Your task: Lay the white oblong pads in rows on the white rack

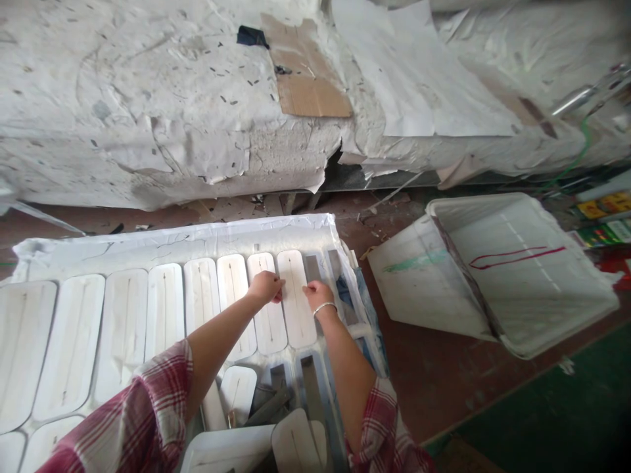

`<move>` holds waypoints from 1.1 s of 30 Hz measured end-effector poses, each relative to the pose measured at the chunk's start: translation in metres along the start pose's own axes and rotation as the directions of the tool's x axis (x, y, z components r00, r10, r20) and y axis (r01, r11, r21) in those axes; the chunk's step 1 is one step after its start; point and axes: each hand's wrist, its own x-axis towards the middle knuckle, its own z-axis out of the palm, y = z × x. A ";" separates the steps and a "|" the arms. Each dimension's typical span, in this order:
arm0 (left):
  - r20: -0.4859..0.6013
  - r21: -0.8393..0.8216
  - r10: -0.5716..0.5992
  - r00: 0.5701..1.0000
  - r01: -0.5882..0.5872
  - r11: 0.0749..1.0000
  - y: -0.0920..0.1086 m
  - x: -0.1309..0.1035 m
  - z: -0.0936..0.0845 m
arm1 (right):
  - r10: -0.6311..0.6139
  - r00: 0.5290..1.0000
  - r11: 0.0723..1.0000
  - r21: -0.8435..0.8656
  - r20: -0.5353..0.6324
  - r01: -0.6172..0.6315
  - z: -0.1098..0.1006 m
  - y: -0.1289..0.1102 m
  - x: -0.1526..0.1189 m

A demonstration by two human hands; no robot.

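Observation:
A row of long white panels with rounded corners lies side by side on a white-covered frame [236,234]. My left hand [267,288] is closed at the left edge of the rightmost panel [296,309], its fingers pinched. My right hand [318,297], with a bracelet at the wrist, pinches at the same panel's right edge. Each panel has a thin dark line down its middle. Smaller white pieces, one of them a short rounded plate [238,392], lie loose nearer to me beside a white container [227,450].
An open white bin [428,279] stands on the reddish floor at the right. Behind the frame runs a long surface covered in wrinkled white sheeting [197,157], with brown cardboard [313,89] on it. A green hose [584,148] hangs at the far right.

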 end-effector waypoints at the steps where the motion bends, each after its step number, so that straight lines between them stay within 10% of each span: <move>1: 0.011 -0.013 -0.007 1.000 0.007 1.000 -0.001 0.001 0.001 | 0.014 1.000 0.999 -0.048 -0.025 -0.015 -0.001 -0.004 -0.001; 13: -0.082 0.455 0.139 0.987 -0.087 0.886 0.009 -0.012 -0.005 | -0.011 0.998 0.896 -0.444 -0.066 -0.020 0.005 -0.022 -0.018; 22: 0.093 0.915 0.637 0.765 -0.318 0.249 -0.023 -0.031 0.004 | 0.009 1.000 0.812 -0.583 -0.011 -0.013 -0.001 -0.031 -0.013; 33: 0.135 0.943 0.485 0.864 -0.262 0.204 -0.030 -0.039 0.022 | -0.017 0.997 0.725 -0.686 0.077 0.065 -0.008 -0.044 -0.016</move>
